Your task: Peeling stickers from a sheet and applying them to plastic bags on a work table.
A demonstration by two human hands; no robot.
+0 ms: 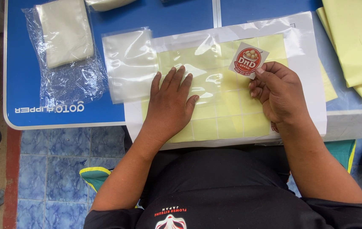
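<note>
Sticker backing sheet (pixel 227 114), a pale yellow grid on white paper, is being taken as the landmark; it is lying on the blue desk (pixel 24 85), its near edge reaching the desk rim in front of the person. Across its far left part a clear plastic bag (pixel 132 63) is being pressed flat, half on the sheet and half on the desk beyond it. Further left of the sheet, a crinkled clear pack of folded bags (pixel 64 34) is resting on the desk, and to the right of the sheet a stack of yellow sheets (pixel 359 38) is lying.

The left hand (pixel 170 104) is being spread flat, its fingers released and open on the bag over the sheet's left half. The right hand (pixel 278 95) is being held above the sheet's right half, its fingers grasping a small square sticker (pixel 249 60) with a round red design by its lower corner, lifted over the sheet's far edge.

A likely risk: the sticker being curled onto the fingers or itself, since only one corner is pinched. The glossy bag could also be slid or creased under the palm, leaving the sticker skewed.
</note>
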